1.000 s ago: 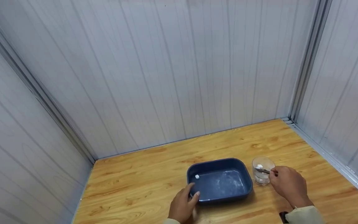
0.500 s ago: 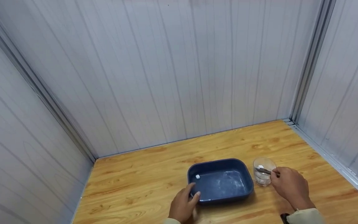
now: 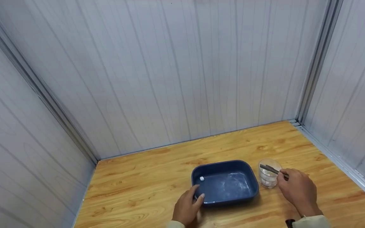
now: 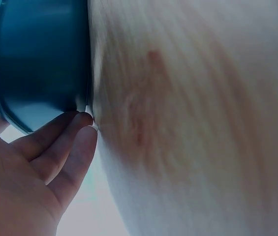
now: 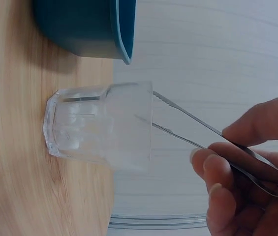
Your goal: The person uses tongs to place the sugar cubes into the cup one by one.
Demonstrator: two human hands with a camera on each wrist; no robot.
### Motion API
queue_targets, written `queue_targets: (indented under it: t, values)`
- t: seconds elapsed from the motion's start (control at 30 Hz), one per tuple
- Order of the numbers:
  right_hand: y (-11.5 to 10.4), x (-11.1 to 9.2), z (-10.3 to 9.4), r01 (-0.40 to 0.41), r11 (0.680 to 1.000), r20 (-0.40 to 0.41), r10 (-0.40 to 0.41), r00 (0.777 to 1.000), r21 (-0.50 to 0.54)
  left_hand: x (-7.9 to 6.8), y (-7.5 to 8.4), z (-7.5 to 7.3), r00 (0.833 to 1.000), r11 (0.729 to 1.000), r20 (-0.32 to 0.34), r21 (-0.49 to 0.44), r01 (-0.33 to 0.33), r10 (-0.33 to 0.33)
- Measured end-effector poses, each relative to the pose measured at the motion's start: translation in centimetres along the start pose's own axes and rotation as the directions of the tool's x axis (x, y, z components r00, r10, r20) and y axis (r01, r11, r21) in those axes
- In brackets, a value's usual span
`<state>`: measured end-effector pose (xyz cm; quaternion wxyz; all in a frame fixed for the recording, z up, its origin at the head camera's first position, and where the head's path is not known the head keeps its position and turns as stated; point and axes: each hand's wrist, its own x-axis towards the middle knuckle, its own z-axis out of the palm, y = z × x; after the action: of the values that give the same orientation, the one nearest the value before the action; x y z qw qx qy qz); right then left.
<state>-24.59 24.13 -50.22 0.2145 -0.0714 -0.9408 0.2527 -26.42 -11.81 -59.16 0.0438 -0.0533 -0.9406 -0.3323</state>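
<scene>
My left hand point(image 3: 186, 206) grips the near left corner of a dark blue rectangular dish point(image 3: 234, 188), fingertips over the rim and lower fingers against the outer wall in the left wrist view. A small white cube point(image 3: 201, 179) lies inside the dish, toward its left end. My right hand point(image 3: 299, 190) holds metal tongs point(image 5: 193, 118) between thumb and fingers. Their two arms stand apart, with nothing between the tips. One tip sits at the mouth of a clear glass point(image 5: 82, 123), the other dips inside it. Whitish shapes show blurred in the glass's lower part.
A wood-patterned tabletop point(image 3: 131, 190) carries everything, the glass standing just right of the dish. Pale panel walls point(image 3: 182, 79) close off the back and both sides, with metal strips point(image 3: 318, 60) in the corners.
A white cube was at the tong tips in the glass; now the tips are spread, slightly higher, and hold no cube. My left hand and the dish have stayed put.
</scene>
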Motion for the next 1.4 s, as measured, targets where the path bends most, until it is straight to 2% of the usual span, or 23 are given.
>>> queue_targets:
  t: [0.07,0.23,0.4,0.63,1.07,1.4]
  values:
    - [-0.2,-0.1,0.0,0.002,1.000,-0.040,-0.002,0.999,0.005,0.1,0.0,0.0,1.000,1.000,-0.001,-0.004,-0.002,0.002]
    - [-0.8,-0.3,0.0,0.002,1.000,-0.079,0.000,0.997,0.019,0.1,-0.1,0.0,1.000,1.000,-0.004,-0.001,-0.005,0.005]
    - [-1.3,-0.4,0.3,0.014,0.999,-0.082,-0.011,0.997,0.036,0.1,-0.1,0.0,1.000,1.000,0.012,-0.007,0.006,-0.006]
    - [-1.8,-0.8,0.9,0.053,0.996,-0.096,-0.045,0.994,0.078,-0.2,-0.2,0.0,0.999,0.999,-0.029,0.012,-0.045,0.046]
    - [-3.5,-1.4,3.0,0.080,0.993,-0.037,-0.077,0.996,0.086,0.0,0.0,-0.1,1.000,1.000,0.008,0.003,0.010,-0.010]
    - [-4.9,-1.8,4.4,0.095,0.991,0.022,-0.097,0.995,0.094,0.0,-0.1,-0.3,1.000,1.000,0.020,-0.004,0.005,-0.005]
